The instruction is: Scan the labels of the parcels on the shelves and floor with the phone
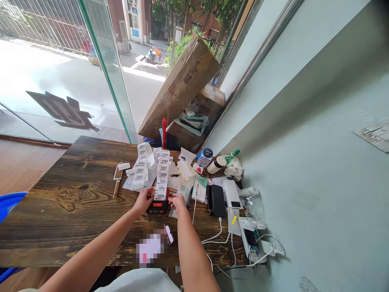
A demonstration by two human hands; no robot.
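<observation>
A long white strip of numbered labels [161, 178] runs out of a small black and red label printer [157, 207] on the dark wooden table [75, 194]. My left hand [142, 200] pinches the strip's near end on its left side. My right hand [176, 200] is closed at the strip's right edge, just above the printer. A second curled strip of numbered labels [140, 166] lies to the left of the first one.
A small cleaver [117, 177] lies left of the strips. To the right lie a black wallet [217, 200], a white power bank [231, 194], a QR-code stand [204, 159], white cables [225, 239] and a phone [169, 234]. Cardboard boxes [182, 89] lean behind the table against the glass.
</observation>
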